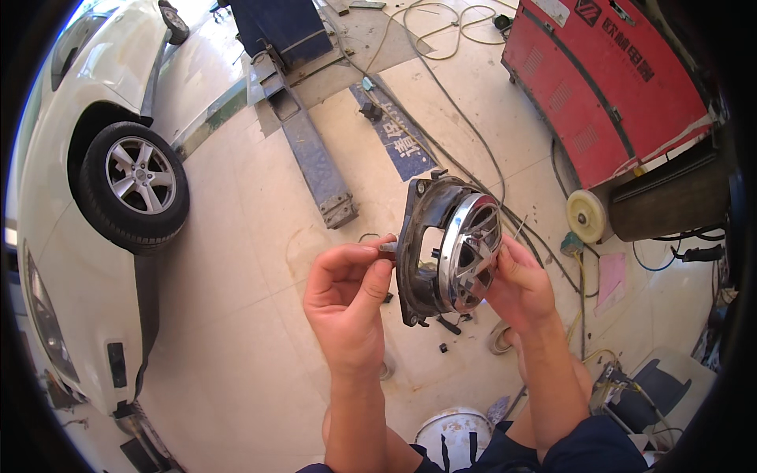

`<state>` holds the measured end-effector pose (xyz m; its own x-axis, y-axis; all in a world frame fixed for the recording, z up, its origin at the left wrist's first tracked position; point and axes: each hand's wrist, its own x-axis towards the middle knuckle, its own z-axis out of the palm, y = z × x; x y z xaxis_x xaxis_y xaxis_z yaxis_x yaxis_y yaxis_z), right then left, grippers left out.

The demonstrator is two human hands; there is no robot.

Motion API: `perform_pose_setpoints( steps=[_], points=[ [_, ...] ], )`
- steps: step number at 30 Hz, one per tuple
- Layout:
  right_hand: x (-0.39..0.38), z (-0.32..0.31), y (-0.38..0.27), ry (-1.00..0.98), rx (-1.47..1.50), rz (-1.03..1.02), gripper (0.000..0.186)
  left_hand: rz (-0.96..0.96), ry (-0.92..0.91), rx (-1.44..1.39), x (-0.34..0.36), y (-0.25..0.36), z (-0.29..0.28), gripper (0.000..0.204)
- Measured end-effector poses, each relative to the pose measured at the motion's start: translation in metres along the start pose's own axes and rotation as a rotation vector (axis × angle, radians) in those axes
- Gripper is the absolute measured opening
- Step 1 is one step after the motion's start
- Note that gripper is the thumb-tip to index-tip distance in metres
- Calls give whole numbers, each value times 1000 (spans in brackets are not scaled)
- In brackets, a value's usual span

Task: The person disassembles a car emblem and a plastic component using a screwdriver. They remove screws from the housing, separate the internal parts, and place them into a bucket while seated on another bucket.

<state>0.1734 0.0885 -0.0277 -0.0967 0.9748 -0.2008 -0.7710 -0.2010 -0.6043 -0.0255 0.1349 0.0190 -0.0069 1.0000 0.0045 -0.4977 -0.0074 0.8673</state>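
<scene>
A round chrome car emblem (473,256) is mounted on a black plastic housing (412,268), held up tilted in front of me. My right hand (522,285) grips the emblem's right side, its thumb on the front and the other fingers partly hidden behind it. On the housing's left side, the fingertips of my left hand (347,296) pinch a small pale-grey peg-like part (387,247). Whether that part is joined to the housing, I cannot tell. Between emblem and housing a gap shows through to the floor.
A white car (67,236) with its wheel (136,185) stands at the left. A metal lift arm (303,146) reaches along the floor ahead. Cables (465,110) run toward a red cabinet (607,87) at the right. A white bucket (451,430) is below me.
</scene>
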Motion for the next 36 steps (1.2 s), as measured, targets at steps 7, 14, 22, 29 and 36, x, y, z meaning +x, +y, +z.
perform_pose_setpoints(
  steps=[7,14,22,29,36],
  points=[
    [-1,-6,3,14,55,20,42,25,-27,5,0,0,1,18],
    [0,-8,5,-19,106,57,40,14,-40,5,-1,3,0,16],
    [1,-5,9,73,114,47,41,-9,-70,-22,-1,4,1,16],
    [5,-8,8,-41,165,9,45,0,-120,-1,0,4,5,31],
    [6,0,7,-27,50,-79,52,-35,-47,11,-1,6,4,36]
  ],
)
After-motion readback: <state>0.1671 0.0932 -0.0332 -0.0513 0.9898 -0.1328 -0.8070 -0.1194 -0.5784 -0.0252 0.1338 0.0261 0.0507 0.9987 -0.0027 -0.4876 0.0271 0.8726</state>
